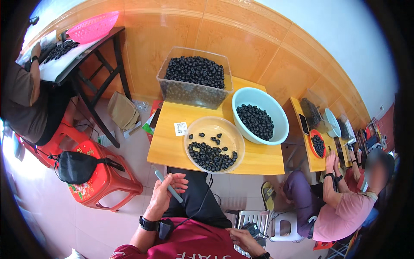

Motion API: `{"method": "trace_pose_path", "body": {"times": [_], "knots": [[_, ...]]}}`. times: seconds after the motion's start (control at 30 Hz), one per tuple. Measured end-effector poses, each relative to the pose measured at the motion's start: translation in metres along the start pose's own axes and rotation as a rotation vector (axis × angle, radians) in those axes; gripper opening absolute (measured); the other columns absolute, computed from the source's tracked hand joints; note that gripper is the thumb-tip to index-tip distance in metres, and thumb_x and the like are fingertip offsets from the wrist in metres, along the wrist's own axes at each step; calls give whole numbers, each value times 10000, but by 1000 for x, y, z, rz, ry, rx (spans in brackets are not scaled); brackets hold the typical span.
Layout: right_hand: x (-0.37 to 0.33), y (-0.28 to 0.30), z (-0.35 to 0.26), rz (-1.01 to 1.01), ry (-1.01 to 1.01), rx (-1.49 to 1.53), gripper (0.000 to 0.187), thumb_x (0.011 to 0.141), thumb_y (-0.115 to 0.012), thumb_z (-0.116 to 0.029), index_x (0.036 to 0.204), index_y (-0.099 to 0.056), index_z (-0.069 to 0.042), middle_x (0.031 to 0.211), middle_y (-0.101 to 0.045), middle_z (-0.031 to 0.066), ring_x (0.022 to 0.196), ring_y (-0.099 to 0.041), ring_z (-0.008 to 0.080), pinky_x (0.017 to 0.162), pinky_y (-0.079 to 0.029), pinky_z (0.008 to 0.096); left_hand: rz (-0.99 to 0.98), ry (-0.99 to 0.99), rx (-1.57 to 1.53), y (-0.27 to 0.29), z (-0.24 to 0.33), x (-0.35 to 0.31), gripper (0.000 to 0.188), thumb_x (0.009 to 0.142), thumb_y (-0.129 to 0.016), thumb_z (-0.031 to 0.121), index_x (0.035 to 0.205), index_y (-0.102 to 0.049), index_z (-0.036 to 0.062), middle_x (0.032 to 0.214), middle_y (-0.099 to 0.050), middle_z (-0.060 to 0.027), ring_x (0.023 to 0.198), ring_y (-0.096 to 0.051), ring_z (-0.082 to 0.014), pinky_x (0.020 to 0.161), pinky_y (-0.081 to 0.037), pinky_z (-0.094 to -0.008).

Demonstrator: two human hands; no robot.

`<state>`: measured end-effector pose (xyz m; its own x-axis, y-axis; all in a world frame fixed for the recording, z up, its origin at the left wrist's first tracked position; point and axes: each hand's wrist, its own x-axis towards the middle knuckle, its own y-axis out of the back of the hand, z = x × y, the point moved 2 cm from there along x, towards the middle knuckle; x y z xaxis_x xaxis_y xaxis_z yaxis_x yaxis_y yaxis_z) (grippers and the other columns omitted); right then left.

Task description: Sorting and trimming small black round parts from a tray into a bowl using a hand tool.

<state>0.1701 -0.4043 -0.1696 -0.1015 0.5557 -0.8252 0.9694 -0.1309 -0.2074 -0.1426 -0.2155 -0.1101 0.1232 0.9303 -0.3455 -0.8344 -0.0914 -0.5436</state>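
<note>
My left hand, over my lap below the table edge, holds a slim grey-blue pen-like tool between thumb and palm, its other fingers loosely spread. My right hand is low by my waist against the maroon shirt, fingers stretched out, with no object visible in it. On the yellow table, a round clear tray contains loose small black ring-like pieces. A light blue basin with more pieces stands right of it. Behind them, a clear rectangular bin is heaped with the same pieces.
A red stool bearing a black pouch stands left. A person sits at a dark table with a pink basket. Right, a person in pink works beside a red tray. A cable crosses my lap.
</note>
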Motion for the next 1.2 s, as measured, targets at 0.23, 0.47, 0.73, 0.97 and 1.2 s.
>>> {"method": "trace_pose_path", "body": {"times": [0.23, 0.47, 0.73, 0.97, 1.2], "knots": [[42, 73, 90, -91, -144, -155, 236, 861, -578, -59, 1079, -598, 27, 961, -654, 91, 818, -639, 147, 722, -516, 256, -40, 29, 26, -5, -4, -6, 440, 948, -440, 371, 1077, -596, -20, 933, -651, -119, 807, -626, -179, 733, -505, -297], [33, 20, 38, 20, -49, -670, 421, 868, -604, -391, 816, -700, 16, 662, -641, 38, 618, -559, 91, 564, -449, 241, -40, 43, 38, 3, -14, -7, 440, 947, -443, 372, 1072, -591, -23, 929, -650, -121, 809, -624, -179, 733, -500, -294], [4, -20, 6, -148, 23, -241, 351, 912, -572, -230, 1135, -592, 40, 991, -659, 45, 861, -606, 87, 770, -479, 218, -83, 48, 46, 1, -15, -10, 445, 942, -448, 377, 1073, -587, -25, 934, -645, -119, 809, -617, -180, 737, -495, -297], [-17, -20, 25, -210, 144, 335, 372, 872, -518, 3, 1240, -501, 46, 1262, -528, 132, 1154, -513, 195, 975, -406, 314, -59, 49, 25, 5, -15, -12, 424, 935, -464, 367, 1063, -595, -16, 919, -647, -112, 802, -615, -180, 736, -487, -296], [-22, -33, 23, 458, 989, -920, 471, 671, -654, 78, 1125, -564, -11, 1096, -547, 185, 963, -596, 291, 781, -493, 342, -63, 60, 37, 8, -17, -12, 433, 930, -471, 376, 1056, -596, -20, 902, -648, -111, 798, -614, -176, 733, -487, -296]]}}
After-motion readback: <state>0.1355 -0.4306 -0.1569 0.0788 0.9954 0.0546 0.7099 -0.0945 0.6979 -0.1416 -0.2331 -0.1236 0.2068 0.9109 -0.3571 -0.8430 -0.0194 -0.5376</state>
